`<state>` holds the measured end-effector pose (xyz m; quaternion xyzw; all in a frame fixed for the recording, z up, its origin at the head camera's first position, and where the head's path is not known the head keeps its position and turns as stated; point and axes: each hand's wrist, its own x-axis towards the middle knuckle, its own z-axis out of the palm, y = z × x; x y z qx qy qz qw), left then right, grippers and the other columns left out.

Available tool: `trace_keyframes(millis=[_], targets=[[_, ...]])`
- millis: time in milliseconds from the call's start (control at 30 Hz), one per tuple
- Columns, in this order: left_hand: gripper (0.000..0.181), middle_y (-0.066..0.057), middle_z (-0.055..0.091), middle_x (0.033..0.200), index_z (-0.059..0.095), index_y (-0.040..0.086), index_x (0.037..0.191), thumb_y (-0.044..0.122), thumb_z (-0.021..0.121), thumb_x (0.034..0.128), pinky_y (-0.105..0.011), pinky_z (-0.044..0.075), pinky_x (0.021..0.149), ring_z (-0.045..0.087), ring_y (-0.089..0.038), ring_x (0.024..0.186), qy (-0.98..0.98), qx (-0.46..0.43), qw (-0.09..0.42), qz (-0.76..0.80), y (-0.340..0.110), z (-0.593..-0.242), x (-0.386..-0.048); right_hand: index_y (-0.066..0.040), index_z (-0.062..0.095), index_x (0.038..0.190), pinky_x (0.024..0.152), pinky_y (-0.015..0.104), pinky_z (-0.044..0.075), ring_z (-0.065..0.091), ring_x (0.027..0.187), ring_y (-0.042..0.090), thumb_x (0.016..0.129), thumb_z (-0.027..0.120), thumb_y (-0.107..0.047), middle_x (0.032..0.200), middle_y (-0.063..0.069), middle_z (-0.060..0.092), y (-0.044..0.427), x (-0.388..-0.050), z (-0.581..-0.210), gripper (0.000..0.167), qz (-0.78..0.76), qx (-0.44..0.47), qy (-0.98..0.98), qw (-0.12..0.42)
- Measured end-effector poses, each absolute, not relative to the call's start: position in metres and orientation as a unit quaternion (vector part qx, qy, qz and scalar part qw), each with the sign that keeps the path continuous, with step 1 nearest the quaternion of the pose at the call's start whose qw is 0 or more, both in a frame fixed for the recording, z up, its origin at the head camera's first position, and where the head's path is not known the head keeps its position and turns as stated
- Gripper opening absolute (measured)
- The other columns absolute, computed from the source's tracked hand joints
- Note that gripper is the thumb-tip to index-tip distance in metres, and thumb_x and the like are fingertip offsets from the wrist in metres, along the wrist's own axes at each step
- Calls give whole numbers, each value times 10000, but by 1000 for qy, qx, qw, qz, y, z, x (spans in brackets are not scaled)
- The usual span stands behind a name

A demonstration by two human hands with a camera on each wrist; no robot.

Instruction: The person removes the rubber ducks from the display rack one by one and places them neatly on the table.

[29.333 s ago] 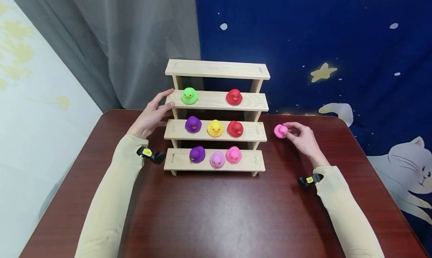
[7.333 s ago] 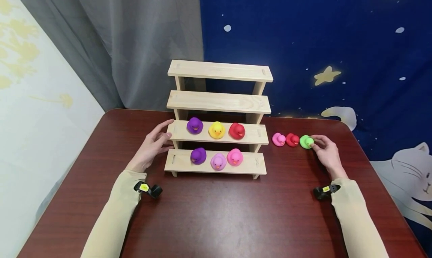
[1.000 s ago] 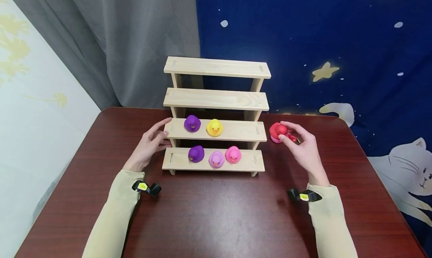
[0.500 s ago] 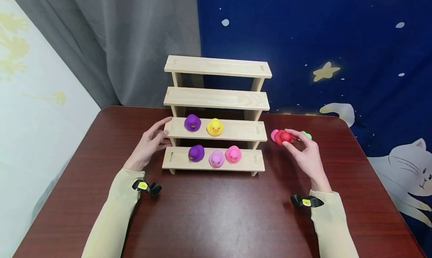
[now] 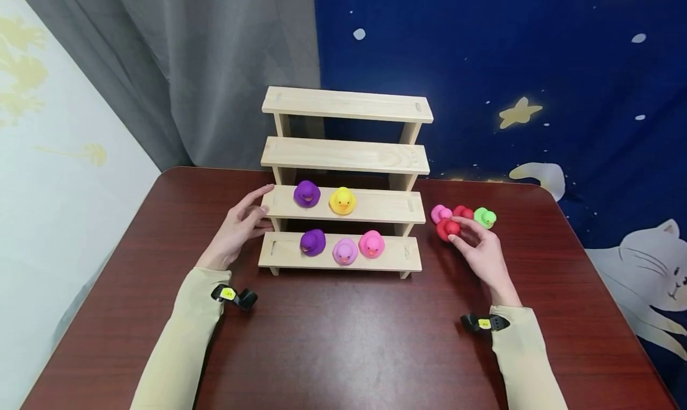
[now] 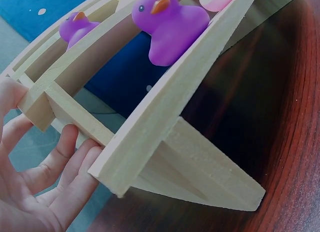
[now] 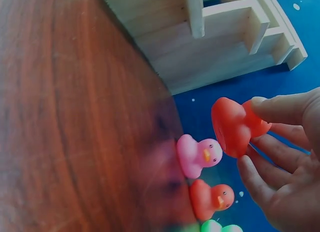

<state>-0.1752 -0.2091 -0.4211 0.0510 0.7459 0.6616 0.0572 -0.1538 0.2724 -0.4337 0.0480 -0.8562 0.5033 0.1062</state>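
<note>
In the head view my right hand [image 5: 480,252] pinches a red rubber duck [image 5: 447,229] between thumb and fingers, just in front of a row of ducks on the table. The right wrist view shows this red duck [image 7: 232,127] raised off the tabletop. That row has a pink duck [image 5: 441,213], another red duck [image 5: 463,212] and a green duck [image 5: 485,217]. My left hand [image 5: 233,234] rests its fingers against the left end of a four-step wooden stand [image 5: 386,206]. Its second step from below bears a purple duck [image 5: 306,193] and a yellow duck [image 5: 342,201].
The lowest step carries a purple duck [image 5: 312,242], a lilac duck [image 5: 345,251] and a pink duck [image 5: 371,244]. The stand is near the back of a dark red-brown table [image 5: 343,338]. Behind hang a grey curtain [image 5: 241,70] and a blue starry cloth [image 5: 456,58].
Earlier, the pink, red and green ducks came to stand on the table. The second red duck left its step; over the last second my right hand moved it down and nearer. My left hand stays put.
</note>
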Motion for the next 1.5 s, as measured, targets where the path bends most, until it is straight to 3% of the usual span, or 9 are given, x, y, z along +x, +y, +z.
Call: trace_keyframes(millis=[267,500,633,833,1100,1200,1367,1500], targets=[[452,-145,485,1002,435,299,1457,200,490,1019,-299,533,772,657,-216,847,745,49,63,662,-208,-422,-175,49,602,1240,875,165,455,621,1023,293,872,691,13,1174,219,616,278,-154,-446,381,484,42,-870,85],[457,-139,489,1009,438,301,1453,186,492,1014,-300,534,770,653,-216,840,743,45,62,665,-208,-420,-174,116,588,1213,907,428,455,601,1038,404,859,659,90,1171,269,605,273,-150,-438,362,474,57,-875,79],[456,-123,499,1015,439,297,1453,179,487,1016,-298,536,769,651,-204,839,741,46,63,667,-208,-420,-175,178,567,1182,899,494,432,575,1042,460,850,628,136,1146,326,591,265,-143,-424,340,475,64,-874,75],[452,-118,493,1018,445,296,1449,172,482,1016,-297,537,761,652,-199,834,741,45,62,668,-208,-420,-176,168,569,1188,915,475,433,566,1054,430,851,633,129,1150,307,601,269,-145,-427,345,488,58,-868,69],[455,-125,490,1019,438,300,1454,183,482,1017,-298,536,763,653,-199,850,743,45,63,665,-208,-419,-175,94,566,1234,915,254,467,562,1075,354,843,675,97,1203,249,591,287,-161,-458,405,479,73,-872,70],[454,-130,511,1038,439,300,1454,186,486,1017,-300,538,762,654,-204,853,742,44,62,666,-208,-419,-175,94,559,1243,918,283,472,556,1082,354,848,674,89,1210,250,585,288,-163,-459,411,476,73,-874,68],[452,-119,526,1029,443,294,1450,179,491,1016,-303,541,758,657,-201,843,740,45,62,669,-209,-420,-176,88,553,1259,934,467,442,558,1088,358,858,676,66,1222,247,579,288,-163,-458,420,470,69,-878,63],[454,-108,517,1016,439,297,1452,182,491,1016,-304,538,765,656,-199,844,740,46,63,668,-209,-421,-176,65,559,1264,963,441,431,565,1100,361,861,682,47,1235,226,580,288,-162,-454,421,461,60,-884,59]])
